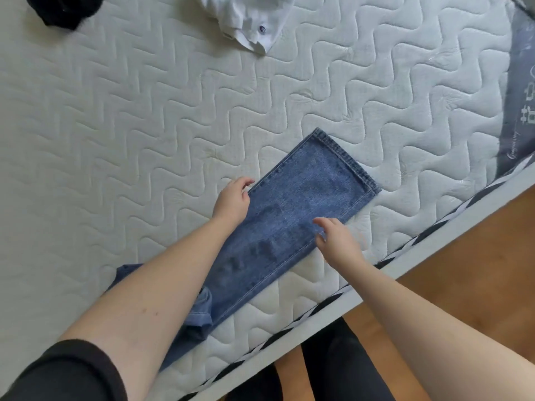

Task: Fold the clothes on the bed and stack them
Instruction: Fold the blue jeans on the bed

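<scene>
A pair of blue jeans [292, 215] lies flat on the white quilted mattress [144, 125], legs stacked one on the other, hems pointing to the upper right. My left hand [231, 202] rests at the far long edge of the legs, fingers curled at the seam. My right hand [337, 240] lies on the near long edge, fingers spread on the denim. The waist end is partly hidden under my left forearm. A crumpled white shirt [249, 21] lies at the top middle. A black garment [63, 10] sits in the top left corner.
The mattress edge with black-and-white piping [333, 299] runs diagonally from lower left to upper right. Beyond it is wooden floor [469, 270]. My dark-trousered legs [341, 366] stand against the bed. A grey printed panel [521, 96] covers the mattress's right end.
</scene>
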`<state>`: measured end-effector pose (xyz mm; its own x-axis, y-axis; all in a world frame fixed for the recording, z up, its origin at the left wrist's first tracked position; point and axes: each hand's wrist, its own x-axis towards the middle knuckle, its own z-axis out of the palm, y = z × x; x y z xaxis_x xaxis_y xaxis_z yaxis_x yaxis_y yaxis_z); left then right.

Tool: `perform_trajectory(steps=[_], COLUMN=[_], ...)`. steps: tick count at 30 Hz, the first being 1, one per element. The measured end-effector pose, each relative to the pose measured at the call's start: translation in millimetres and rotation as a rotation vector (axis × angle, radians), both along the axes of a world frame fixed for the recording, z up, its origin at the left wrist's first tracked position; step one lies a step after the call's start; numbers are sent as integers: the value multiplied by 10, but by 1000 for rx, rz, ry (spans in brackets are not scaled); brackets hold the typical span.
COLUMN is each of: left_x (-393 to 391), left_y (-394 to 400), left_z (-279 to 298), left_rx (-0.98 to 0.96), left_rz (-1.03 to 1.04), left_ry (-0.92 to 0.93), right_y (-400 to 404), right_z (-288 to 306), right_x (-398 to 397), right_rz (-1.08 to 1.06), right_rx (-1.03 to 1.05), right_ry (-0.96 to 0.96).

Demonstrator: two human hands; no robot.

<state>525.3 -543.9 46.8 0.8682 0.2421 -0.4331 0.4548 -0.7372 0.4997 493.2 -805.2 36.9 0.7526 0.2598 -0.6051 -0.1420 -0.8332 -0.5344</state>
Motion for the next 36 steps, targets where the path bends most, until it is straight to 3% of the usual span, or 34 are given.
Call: perform_trajectory(steps=[6,11,17,19,23,27,30,34,36], left_x=[-1311,-2325,-3217,-3413,-3753,-3977,-4056,-4089,-4090], left_y=[862,1494,2045,2165,2356,2527,2544,2513,2467], left_z=[-8,112,114,120,154,180,205,403,572], left_rx=[31,314,299,238,360,184,30,-163,-270], left_rz=[105,163,378,377,286,480,531,475,443], left_ry=[74,94,398,451,457,457,270,172,139], right_y=[784,1558,2391,2564,2796,2866,2852,2862,2890], right_z=[-72,-15,141,168,206,317,408,519,636], right_x=[-611,-1114,-1812,-2006,-2186,-2178,-2196,-2298,-2382], right_rz=[183,365,594,699,707,578,483,540,545], right_rx=[19,-3,94,46,-122,-70,-29,-79,23], right_ry=[63,118,55,33,-63,18,61,-98,-198])
